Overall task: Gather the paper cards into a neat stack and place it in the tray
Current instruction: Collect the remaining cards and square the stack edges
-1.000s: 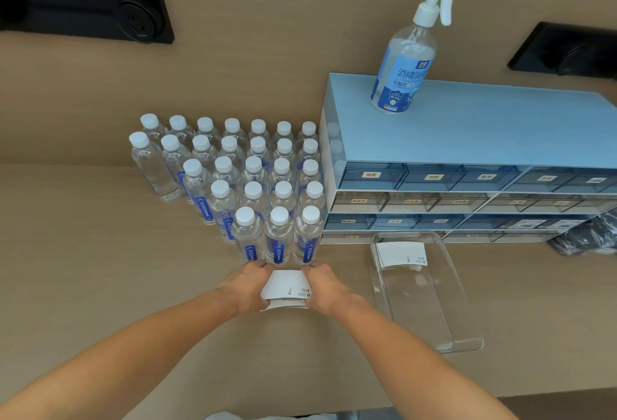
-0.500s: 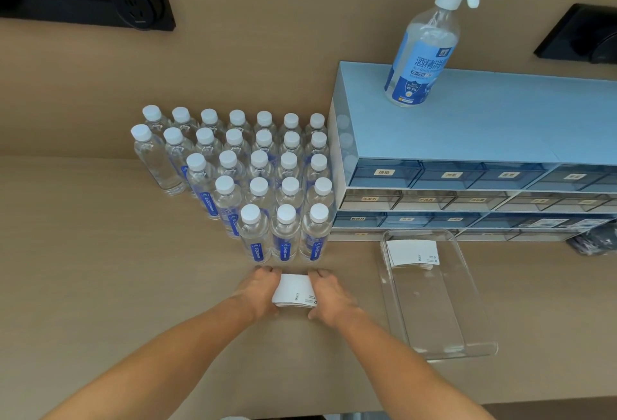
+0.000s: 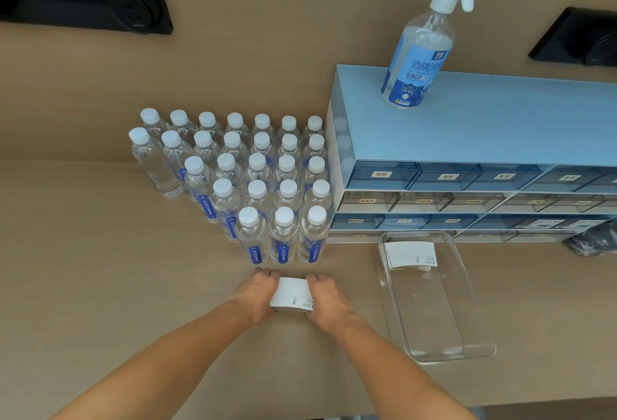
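The left hand (image 3: 258,293) and right hand (image 3: 325,296) pressed in on either side of a stack of paper cards (image 3: 292,295) on the table (image 3: 100,286), just in front of the water bottles (image 3: 253,186). To the right lay the clear tray (image 3: 467,329), well apart from the hands, with 1 other card stack (image 3: 410,254) at its far end.

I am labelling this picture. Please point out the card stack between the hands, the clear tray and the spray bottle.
card stack (image 3: 291,293), head view, top card.
clear tray (image 3: 430,313), head view, bare floor.
spray bottle (image 3: 417,69), head view, blue label.
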